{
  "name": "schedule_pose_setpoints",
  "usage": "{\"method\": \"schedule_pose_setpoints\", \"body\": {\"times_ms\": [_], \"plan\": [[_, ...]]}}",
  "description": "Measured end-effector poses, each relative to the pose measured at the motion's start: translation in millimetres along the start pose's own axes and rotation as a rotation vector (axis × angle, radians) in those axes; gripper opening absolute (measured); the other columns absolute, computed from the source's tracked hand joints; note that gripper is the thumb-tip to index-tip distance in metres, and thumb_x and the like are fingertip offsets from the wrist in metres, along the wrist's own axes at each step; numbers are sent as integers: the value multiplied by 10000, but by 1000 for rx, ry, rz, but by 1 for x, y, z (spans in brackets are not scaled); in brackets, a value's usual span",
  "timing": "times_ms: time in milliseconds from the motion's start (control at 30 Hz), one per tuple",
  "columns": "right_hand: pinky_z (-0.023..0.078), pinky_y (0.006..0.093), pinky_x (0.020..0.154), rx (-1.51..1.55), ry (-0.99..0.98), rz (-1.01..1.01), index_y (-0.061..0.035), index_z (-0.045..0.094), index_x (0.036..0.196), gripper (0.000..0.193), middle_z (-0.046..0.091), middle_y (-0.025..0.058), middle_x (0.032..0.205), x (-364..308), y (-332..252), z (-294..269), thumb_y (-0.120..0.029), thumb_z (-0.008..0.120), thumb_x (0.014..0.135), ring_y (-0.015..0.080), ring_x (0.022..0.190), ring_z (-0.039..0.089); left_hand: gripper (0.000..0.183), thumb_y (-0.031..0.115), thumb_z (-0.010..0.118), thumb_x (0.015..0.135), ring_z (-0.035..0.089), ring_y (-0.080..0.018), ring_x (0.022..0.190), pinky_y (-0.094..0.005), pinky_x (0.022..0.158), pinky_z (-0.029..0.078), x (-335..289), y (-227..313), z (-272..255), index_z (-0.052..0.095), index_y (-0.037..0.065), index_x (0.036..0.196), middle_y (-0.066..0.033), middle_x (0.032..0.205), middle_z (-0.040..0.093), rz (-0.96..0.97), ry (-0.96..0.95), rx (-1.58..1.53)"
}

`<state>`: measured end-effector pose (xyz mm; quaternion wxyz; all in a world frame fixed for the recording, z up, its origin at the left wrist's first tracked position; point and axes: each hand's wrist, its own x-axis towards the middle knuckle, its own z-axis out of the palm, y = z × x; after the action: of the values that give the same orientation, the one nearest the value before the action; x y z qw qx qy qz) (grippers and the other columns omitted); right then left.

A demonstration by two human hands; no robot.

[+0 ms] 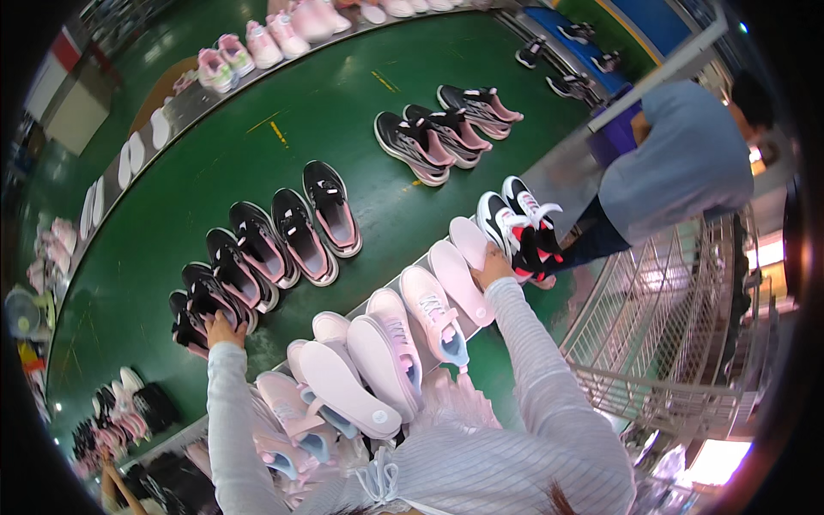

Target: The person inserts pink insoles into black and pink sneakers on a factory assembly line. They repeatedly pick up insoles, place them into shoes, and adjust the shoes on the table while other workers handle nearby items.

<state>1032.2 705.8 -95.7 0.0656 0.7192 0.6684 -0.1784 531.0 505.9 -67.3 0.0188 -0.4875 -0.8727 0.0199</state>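
Observation:
My left hand [225, 332] grips the heel end of a black sneaker [209, 292] with a pale pink lining, near the close end of a slanted row of several like it. At the right, my right hand [493, 268] has its fingers closed on the edge of a pale pink insole [468, 241]. A second insole [457, 281] lies against it on the nearer side. Between my arms, close to my body, are pink sneakers [427, 309] with light blue linings, and a loose insole [343, 386] rests over some of them.
Black and grey sneakers [421, 142] stand farther off on the green table [300, 103]. White, black and red sneakers [515, 215] sit beyond my right hand. A person in a grey-blue shirt [678, 163] bends at the right, near a wire rack [661, 318]. Pink shoes [283, 34] line the far ledge.

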Motion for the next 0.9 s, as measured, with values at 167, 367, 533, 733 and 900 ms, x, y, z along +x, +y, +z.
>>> {"method": "schedule_pose_setpoints", "body": {"times_ms": [167, 367, 533, 733, 900], "plan": [[331, 301, 863, -88, 50, -93, 104, 420, 1007, 715, 433, 233, 1056, 15, 23, 14, -360, 667, 522, 305, 989, 426, 357, 230, 546, 656, 516, -315, 828, -376, 715, 412, 24, 15, 51, 483, 40, 952, -170, 864, 550, -255, -277, -292], [424, 368, 693, -208, 178, -8, 31, 379, 1025, 724, 521, 204, 876, -20, 17, -19, -395, 678, 522, 335, 801, 513, 395, 207, 575, 641, 458, -325, 912, -357, 774, 369, -13, 26, 5, 460, 26, 973, -165, 935, 502, -287, -73, -601], [399, 335, 723, 220, 398, -365, -32, 416, 1075, 528, 522, 169, 960, -65, -31, -81, -173, 627, 612, 297, 834, 523, 518, 22, 597, 613, 394, -304, 989, -318, 822, 339, -4, 0, 10, 359, 23, 1073, -151, 1056, 411, -282, 519, -692], [396, 227, 558, 560, -649, -730, -11, 576, 855, 241, 573, 44, 676, -125, -252, -76, -190, 559, 694, 95, 594, 488, 348, 335, 518, 726, 515, -354, 719, -406, 629, 403, 23, -35, 29, 472, 65, 940, -195, 760, 549, -467, 345, -730], [404, 267, 521, 344, -865, -1035, -18, 595, 755, 237, 570, 92, 639, -111, -392, 2, -235, 566, 665, 140, 569, 521, 406, 305, 541, 704, 519, -340, 785, -376, 692, 410, 32, -55, 16, 448, 65, 1017, -198, 824, 547, -351, 68, -761]]}}
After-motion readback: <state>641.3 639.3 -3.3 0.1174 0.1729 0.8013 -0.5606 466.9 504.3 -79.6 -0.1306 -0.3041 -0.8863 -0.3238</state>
